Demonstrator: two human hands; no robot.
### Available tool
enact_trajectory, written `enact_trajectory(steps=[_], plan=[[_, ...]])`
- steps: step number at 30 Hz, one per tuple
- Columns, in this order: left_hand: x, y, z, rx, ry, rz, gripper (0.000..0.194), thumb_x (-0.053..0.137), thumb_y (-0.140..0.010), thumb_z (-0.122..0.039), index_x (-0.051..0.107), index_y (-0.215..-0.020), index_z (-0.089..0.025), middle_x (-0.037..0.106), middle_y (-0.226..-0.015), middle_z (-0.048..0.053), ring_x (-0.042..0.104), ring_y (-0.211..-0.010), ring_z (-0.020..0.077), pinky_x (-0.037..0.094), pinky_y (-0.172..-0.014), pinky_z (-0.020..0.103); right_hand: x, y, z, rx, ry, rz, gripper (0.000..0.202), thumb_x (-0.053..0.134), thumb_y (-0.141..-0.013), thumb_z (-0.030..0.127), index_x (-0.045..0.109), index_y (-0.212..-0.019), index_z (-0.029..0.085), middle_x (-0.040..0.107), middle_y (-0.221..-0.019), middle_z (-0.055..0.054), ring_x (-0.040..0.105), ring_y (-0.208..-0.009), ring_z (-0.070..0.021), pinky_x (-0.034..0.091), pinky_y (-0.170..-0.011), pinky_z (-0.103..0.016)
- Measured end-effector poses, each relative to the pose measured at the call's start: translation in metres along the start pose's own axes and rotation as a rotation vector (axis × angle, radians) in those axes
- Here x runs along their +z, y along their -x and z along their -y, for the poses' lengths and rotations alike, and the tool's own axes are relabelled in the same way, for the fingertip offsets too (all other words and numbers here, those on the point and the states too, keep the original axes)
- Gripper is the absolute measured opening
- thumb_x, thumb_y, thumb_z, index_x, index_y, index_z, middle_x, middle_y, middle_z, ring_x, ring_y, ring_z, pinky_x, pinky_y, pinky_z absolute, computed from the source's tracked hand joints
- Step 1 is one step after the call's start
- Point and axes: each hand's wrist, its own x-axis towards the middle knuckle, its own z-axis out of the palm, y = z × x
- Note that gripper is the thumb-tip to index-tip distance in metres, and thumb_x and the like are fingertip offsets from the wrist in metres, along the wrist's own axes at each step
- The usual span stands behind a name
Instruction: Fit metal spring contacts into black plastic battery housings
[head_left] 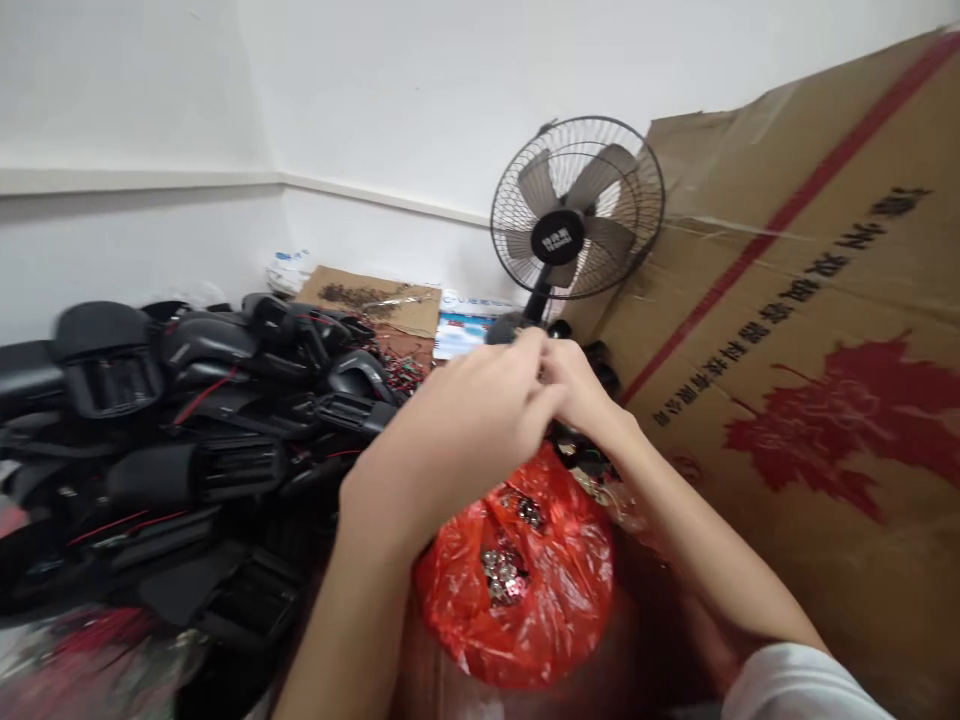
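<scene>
The left hand [469, 405] and right hand [579, 388] met over the far edge of the bag [555, 610]; whether they gripped anything couldn't be told. A careless snag could have spilled the metal bits [504, 577] inside.

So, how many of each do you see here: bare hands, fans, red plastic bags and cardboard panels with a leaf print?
Bare hands: 2, the left hand and the right hand
Fans: 1, the black fan
Red plastic bags: 1, the red bag
Leaf-printed panels: 1, the cardboard panel
Total: 5
</scene>
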Motion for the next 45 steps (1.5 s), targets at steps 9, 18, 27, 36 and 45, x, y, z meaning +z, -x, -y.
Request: enact_trajectory(steps=[9,18,27,36,45], plan=[[0.02,-0.013,0.001,-0.135,-0.141,0.186,0.041,0.042,-0.101,-0.044,0.057,-0.132,-0.021,0.072,-0.113,0.012,0.065,-0.106,0.034,0.048,-0.089,0.043,-0.015,0.079,-0.118,0.348,0.373,0.396,0.061,0.07,-0.078,0.009,0.063,-0.137,0.019,0.048,-0.156,-0.016,0.047,-0.142,-0.034,0.037,-0.119,-0.052],[0.022,-0.015,0.004,-0.219,-0.177,0.226,0.047,0.044,-0.1,-0.046,0.057,-0.135,-0.018,0.072,-0.114,0.015,0.066,-0.105,0.034,0.049,-0.091,0.045,-0.012,0.078,-0.117,0.303,0.422,0.33,0.053,0.073,-0.069,0.002,0.071,-0.121,0.012,0.063,-0.132,-0.022,0.057,-0.124,-0.0383,0.048,-0.104,-0.051],[0.035,-0.028,0.009,-0.054,0.172,0.025,0.059,0.058,-0.096,-0.047,0.045,-0.148,-0.022,0.061,-0.14,0.016,0.058,-0.128,0.0338,0.046,-0.108,0.051,-0.078,0.057,-0.051,0.189,-0.526,-0.178,0.046,0.078,-0.083,0.052,0.071,-0.119,0.023,0.075,-0.118,-0.009,0.071,-0.106,-0.0283,0.056,-0.097,-0.044],[0.054,-0.043,0.007,0.004,0.755,-0.094,0.07,0.083,-0.08,-0.036,0.049,-0.139,-0.019,0.064,-0.136,0.013,0.062,-0.126,0.0266,0.049,-0.11,0.043,-0.033,0.043,-0.001,0.144,-1.042,-0.165,0.051,0.082,-0.079,0.058,0.071,-0.119,0.027,0.076,-0.106,-0.007,0.072,-0.089,-0.0234,0.06,-0.079,-0.034],[0.067,-0.058,0.034,0.005,0.881,-0.015,0.067,0.083,-0.081,-0.032,0.053,-0.139,-0.015,0.062,-0.142,0.016,0.058,-0.133,0.0293,0.044,-0.115,0.048,-0.034,0.042,0.009,0.108,-0.691,-0.438,0.03,0.075,-0.091,0.041,0.074,-0.114,0.022,0.076,-0.115,-0.006,0.069,-0.105,-0.0231,0.054,-0.097,-0.037]])
